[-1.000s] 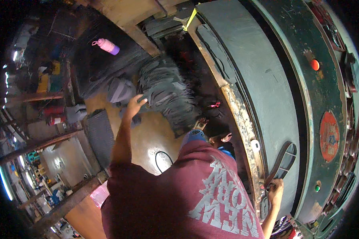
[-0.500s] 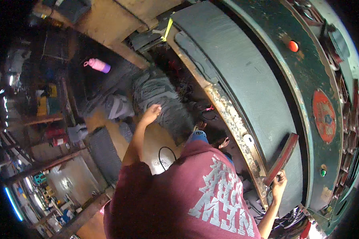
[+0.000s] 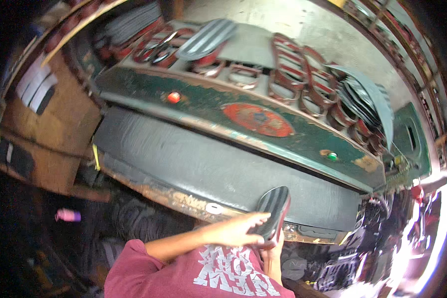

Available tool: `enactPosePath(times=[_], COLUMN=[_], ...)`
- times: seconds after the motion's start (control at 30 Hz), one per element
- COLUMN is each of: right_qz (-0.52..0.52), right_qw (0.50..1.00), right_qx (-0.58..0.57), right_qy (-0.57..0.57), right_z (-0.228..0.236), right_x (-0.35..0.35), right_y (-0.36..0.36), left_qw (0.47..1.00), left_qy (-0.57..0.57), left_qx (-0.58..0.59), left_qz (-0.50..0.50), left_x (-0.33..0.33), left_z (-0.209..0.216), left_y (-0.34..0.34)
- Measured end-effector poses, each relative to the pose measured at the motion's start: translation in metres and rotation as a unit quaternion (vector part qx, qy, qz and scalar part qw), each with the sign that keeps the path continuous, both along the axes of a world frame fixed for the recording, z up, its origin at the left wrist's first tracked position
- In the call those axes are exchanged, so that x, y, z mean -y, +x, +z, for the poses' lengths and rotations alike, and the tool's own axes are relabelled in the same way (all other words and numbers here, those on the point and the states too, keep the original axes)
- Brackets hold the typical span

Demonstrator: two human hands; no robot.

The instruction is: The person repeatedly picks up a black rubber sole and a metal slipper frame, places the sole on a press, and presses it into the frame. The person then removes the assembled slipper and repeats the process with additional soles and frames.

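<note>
My right hand (image 3: 273,252) holds up a sole-shaped cutting die (image 3: 285,212) with a red rim, gripping its near end from below. Its upward face shows a black-and-grey striped sole (image 3: 272,202). Close against the left side of that sole is my left hand (image 3: 239,229), fingers stretched out and the tips at its edge. Whether they press on it is unclear. Behind both hands lies the dark, smooth bed (image 3: 208,159) of a green press; the far tip of the die overlaps it in view. The right hand's fingers are partly hidden behind the die.
The press's green beam (image 3: 149,84) carries a red button (image 3: 174,97) and a green button (image 3: 332,156). On top rest several red cutting dies (image 3: 288,64), a striped sole (image 3: 208,38) and dark sheets (image 3: 362,97). A pink-and-purple bottle (image 3: 68,215) is at lower left.
My view has turned toward the press. The left hand has come from away at the left to the die, its fingers now extended. The die has tilted, showing its striped face.
</note>
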State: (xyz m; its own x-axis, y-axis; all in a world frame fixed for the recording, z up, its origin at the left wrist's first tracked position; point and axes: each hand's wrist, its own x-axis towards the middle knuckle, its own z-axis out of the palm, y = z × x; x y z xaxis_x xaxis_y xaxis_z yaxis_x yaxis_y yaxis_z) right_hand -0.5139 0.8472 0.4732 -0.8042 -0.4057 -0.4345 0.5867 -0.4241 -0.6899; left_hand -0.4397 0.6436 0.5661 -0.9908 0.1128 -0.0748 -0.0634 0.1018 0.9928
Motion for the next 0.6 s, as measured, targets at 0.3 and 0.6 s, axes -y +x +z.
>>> enactPosePath(times=[0.3,0.6], right_qz=[0.124,0.117], right_qw=[0.984,0.880], right_qx=[0.098,-0.236], right_qy=[-0.083,0.395], right_z=[0.023,0.070], right_x=[-0.063,-0.164], right_y=[-0.057,-0.145], left_qw=[0.958,0.849], left_qy=[-0.268,-0.061], left_qx=[0.068,-0.262], left_qz=[0.079,0.455], left_x=[0.038,0.218], left_z=[0.060,0.214], left_y=[-0.026,-0.008])
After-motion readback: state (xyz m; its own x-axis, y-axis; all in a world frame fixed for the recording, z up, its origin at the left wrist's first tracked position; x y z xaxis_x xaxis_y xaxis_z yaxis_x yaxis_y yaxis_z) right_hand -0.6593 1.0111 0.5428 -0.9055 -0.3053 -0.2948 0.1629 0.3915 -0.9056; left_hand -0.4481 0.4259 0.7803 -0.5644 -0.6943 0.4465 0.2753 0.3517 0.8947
